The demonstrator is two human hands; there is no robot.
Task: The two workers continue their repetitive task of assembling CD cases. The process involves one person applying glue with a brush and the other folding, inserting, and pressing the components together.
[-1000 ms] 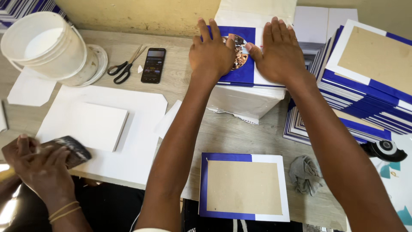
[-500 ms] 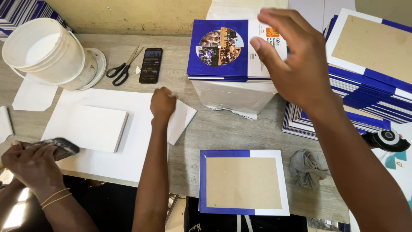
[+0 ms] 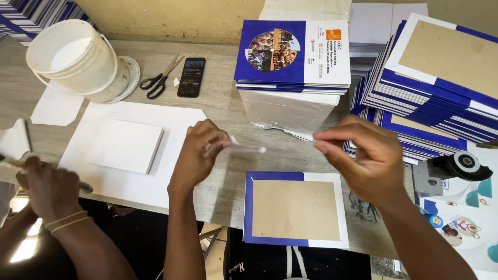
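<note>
The left hand [image 3: 199, 153] pinched one end of a thin white strip [image 3: 244, 149], held level above the surface [image 3: 228, 111]. The right hand [image 3: 363, 161] was closed at the fingertips near the strip's far end; whether it gripped the strip could not be determined. The strip appeared light, limp and easily creased, so it was best held by its ends. Directly below lay a flat blue-and-white cover [image 3: 295, 207] with a stiff brown board panel. A co-worker's hand [image 3: 49, 189] worked at the left edge.
</note>
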